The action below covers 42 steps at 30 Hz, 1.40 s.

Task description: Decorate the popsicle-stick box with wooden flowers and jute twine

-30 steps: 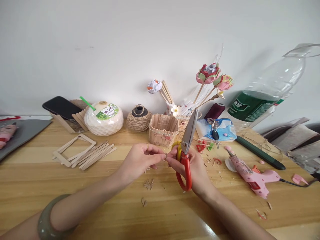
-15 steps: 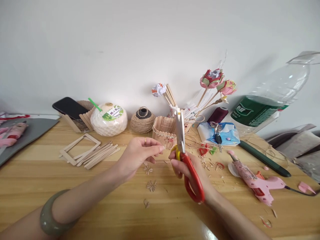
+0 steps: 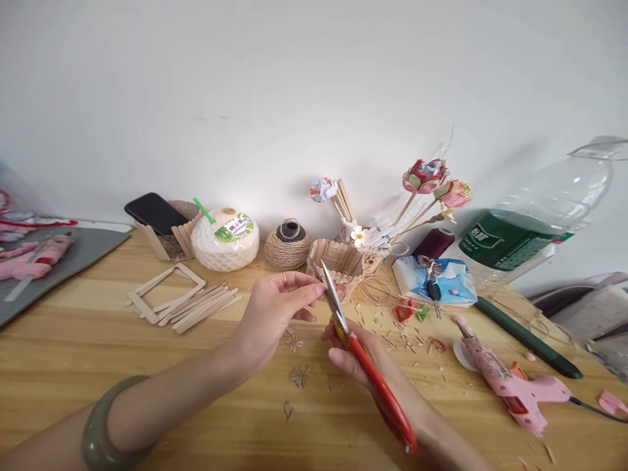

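Observation:
In my right hand [image 3: 356, 356] are red-handled scissors [image 3: 380, 386], tilted toward the left with their blades parted. My left hand [image 3: 279, 314] pinches thumb against fingers right beside those blades; whatever is in the pinch is too small to make out. Below the left fingers lie small flower shapes made of thin wooden pieces, one higher up [image 3: 294, 341] and a fuller one [image 3: 299, 376], with a couple of loose petal pieces [image 3: 289, 411] nearer me. Directly behind the blades stands a basket of wooden sticks [image 3: 338, 258], partly covered by them.
Craft sticks [image 3: 203, 311] and a square stick frame [image 3: 147, 311] lie left. Behind are a coconut [image 3: 224, 245], twine [image 3: 288, 248] and paper flowers [image 3: 426, 178]. Wood scraps [image 3: 405, 337], a pink glue gun [image 3: 515, 386] and a large bottle [image 3: 515, 235] are right.
The scissors have tipped down and left, and their blades have spread beside my left fingertips. My left hand keeps its pinch. The whole view has shifted slightly.

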Available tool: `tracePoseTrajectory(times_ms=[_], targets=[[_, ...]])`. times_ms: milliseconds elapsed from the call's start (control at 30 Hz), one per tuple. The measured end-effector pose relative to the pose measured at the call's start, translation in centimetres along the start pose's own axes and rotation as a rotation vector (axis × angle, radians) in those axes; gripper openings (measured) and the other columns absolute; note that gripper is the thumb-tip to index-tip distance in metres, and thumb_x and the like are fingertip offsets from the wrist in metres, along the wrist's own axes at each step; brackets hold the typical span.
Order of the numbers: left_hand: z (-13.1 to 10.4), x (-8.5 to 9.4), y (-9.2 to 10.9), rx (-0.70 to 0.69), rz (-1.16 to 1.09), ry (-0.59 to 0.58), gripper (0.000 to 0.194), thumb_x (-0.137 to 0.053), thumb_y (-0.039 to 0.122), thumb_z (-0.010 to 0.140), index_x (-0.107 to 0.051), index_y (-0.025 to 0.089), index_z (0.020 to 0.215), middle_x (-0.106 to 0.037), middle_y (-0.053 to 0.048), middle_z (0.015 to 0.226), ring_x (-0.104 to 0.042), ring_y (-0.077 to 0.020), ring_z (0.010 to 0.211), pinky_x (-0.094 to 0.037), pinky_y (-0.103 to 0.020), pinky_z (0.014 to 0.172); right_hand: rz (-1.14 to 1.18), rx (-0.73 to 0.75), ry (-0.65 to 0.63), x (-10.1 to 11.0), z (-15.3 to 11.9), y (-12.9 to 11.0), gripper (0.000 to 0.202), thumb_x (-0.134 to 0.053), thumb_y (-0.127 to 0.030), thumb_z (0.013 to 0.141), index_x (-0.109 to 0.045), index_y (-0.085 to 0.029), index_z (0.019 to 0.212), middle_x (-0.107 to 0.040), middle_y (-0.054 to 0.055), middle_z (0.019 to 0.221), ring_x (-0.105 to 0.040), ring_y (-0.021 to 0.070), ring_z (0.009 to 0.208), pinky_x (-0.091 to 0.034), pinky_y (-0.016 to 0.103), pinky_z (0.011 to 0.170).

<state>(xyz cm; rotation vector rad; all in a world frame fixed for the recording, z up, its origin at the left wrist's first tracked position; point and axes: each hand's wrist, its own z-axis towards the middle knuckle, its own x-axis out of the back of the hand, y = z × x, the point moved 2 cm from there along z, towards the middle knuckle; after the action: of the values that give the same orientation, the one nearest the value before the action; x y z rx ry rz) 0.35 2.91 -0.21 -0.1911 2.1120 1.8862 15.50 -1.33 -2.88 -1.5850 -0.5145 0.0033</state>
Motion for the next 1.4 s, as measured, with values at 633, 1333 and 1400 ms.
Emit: tracePoseTrajectory(times_ms=[633,1333,1400], targets=[[-0.09,-0.24,-0.76,-0.011,-0.092,0.034,0.011,-0.072,0.021,0.065,-0.065,0.013,0.068,-0.065,0.002,0.062,-0.056,-0.0064,0.058,-0.048,-0.019,0.060,-0.042,-0.027,-0.019,-0.11,0.13,-0.22,0.049,-0.052,-0.066,0.074,-0.046,-0.018,0.080,-0.043,-0.002,0.074,-0.040,0.0142,0.069,-0.034,0.027,0.063],[-0.17,-0.17,-0.74,0.022,-0.134,0.016,0.011,-0.072,0.021,0.064,-0.065,0.013,0.065,-0.065,0.001,0.063,-0.057,-0.0077,0.060,-0.047,-0.022,0.062,-0.091,-0.053,0.021,0.01,0.26,-0.23,0.045,-0.056,-0.060,0.075,-0.038,-0.019,0.069,-0.030,-0.005,0.065,-0.027,0.0105,0.060,-0.023,0.024,0.053],[-0.17,-0.16,-0.76,0.027,-0.140,0.015,0.011,-0.072,0.021,0.064,-0.065,0.013,0.065,-0.065,0.001,0.062,-0.057,-0.0076,0.060,-0.048,-0.022,0.062,-0.086,-0.056,0.029,-0.03,0.28,-0.29,0.044,-0.056,-0.059,0.075,-0.038,-0.020,0.068,-0.029,-0.005,0.064,-0.026,0.0103,0.059,-0.022,0.024,0.052]])
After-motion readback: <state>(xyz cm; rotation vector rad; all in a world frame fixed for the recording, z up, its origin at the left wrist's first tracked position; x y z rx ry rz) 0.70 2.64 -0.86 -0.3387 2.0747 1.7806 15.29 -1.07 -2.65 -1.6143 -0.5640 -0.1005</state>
